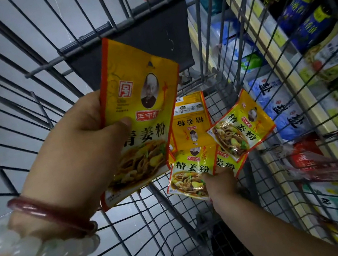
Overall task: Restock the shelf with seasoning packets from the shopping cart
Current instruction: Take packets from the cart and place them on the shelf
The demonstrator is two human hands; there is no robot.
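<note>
Packets of yellow ginger seasoning, five that I can count: one held up in the left hand [73, 143], thumb pinching its front, and four lying in the far right corner of the shopping cart [29, 119]. The right hand [220, 182] reaches down there, fingers [207, 178] pinching the nearest packet [187, 175]. Two bracelets ring the left wrist. The shelf [303, 88] stands just right of the cart.
</note>
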